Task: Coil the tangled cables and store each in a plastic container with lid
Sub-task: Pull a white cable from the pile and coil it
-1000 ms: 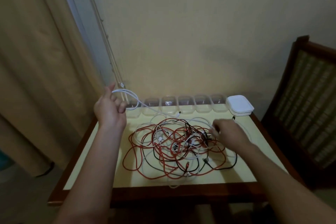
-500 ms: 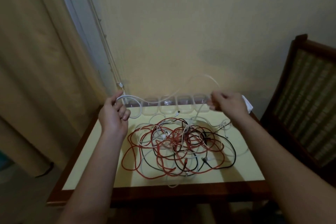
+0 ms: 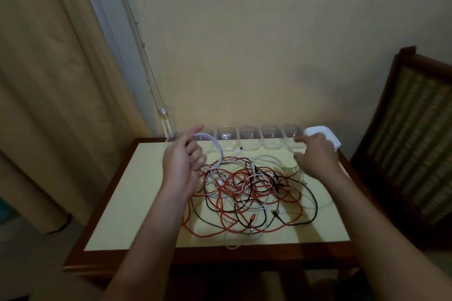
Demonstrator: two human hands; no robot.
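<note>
Tangle [image 3: 249,190]: laid at the middle of the worktop [image 3: 137,203].
White cable [image 3: 216,145]: light, limp (likely to snag); best taken near its end.
Left grip [image 3: 182,161]: clamped on it.
Right grip [image 3: 315,154]: blurred, state cannot be told.

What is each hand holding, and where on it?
The left hand grips the white cable at its raised loop. The right hand is blurred; cannot tell.

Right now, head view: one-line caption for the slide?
Left hand grips a white cable over the cable tangle; blurred right hand hovers by the stacked lids, clear containers behind.
</note>
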